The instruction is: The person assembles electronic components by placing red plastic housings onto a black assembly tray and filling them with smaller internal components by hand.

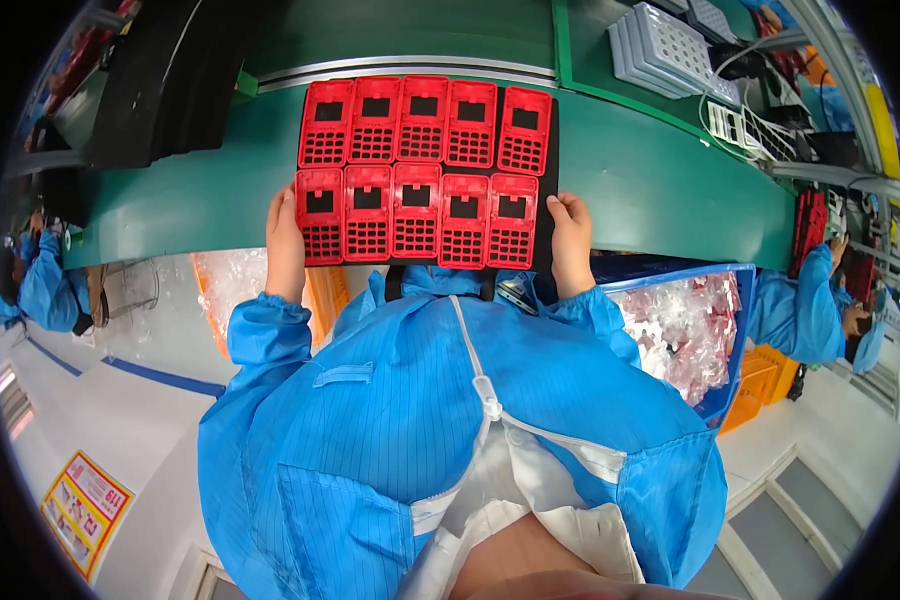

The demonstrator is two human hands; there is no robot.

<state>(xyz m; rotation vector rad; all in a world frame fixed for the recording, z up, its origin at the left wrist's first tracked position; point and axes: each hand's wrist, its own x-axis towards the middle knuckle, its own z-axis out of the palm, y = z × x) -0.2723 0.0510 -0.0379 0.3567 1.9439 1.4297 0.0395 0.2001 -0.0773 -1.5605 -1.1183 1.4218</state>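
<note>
A flat black board [547, 215] lies in front of me at the green bench's near edge. On it are two rows of red plastic device housings [417, 200], each with a window opening and a grid of key holes. The far right housing [523, 130] stands slightly apart from its row. My left hand [286, 245] grips the board's left edge, beside the nearer row. At the right edge my right hand [571, 240] holds on with the thumb on top; its other fingers are partly hidden.
The green bench [670, 195] stretches to both sides. Black panels [160, 80] stand at the left, and white perforated trays [670, 50] are stacked far right. Below the bench sit a blue crate [742, 330] of clear plastic wrapping and an orange bin [325, 300]. Co-workers in blue [795, 310] flank me.
</note>
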